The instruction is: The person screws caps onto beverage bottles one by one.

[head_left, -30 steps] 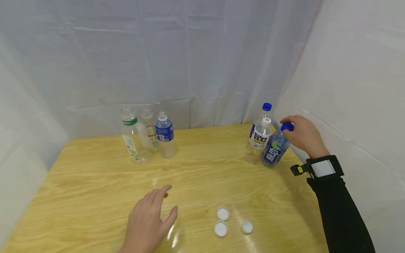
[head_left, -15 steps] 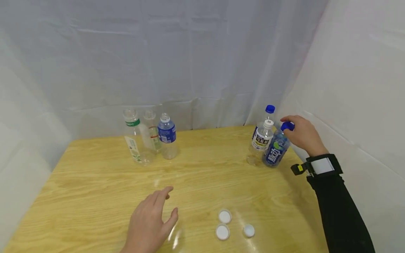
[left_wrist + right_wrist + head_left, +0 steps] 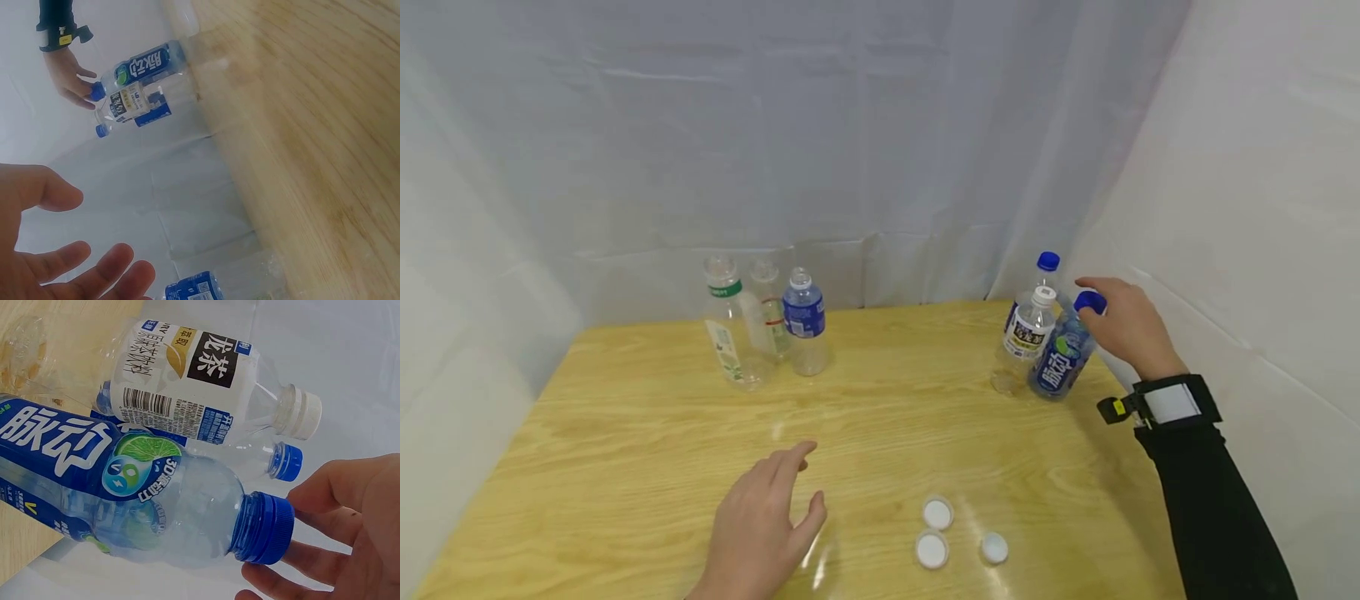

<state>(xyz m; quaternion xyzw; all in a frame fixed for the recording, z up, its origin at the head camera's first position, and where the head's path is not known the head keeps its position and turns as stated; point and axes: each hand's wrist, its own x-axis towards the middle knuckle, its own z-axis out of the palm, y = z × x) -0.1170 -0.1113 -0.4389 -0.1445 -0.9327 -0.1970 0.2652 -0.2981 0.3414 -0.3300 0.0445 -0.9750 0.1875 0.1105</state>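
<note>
Just right of the white-capped bottle [image 3: 1027,333] we see the lime-labelled bottle [image 3: 1060,360], its contents hard to make out, with the thumb and fingers of the right hand [image 3: 1131,327] curved round its blue cap [image 3: 269,529], though we cannot tell how firmly. Behind the white-capped bottle we find a second blue-capped bottle [image 3: 1047,268], mostly hidden; well left of that same landmark stand a green-banded bottle [image 3: 730,342], a partly covered red-lined bottle [image 3: 775,321] and a blue-labelled bottle [image 3: 805,319], all uncapped. Nearer us than the white-capped bottle lie three loose white caps [image 3: 932,550], and farther left the empty left hand [image 3: 758,521] spreads thumb from fingers, its wrist cut off.
</note>
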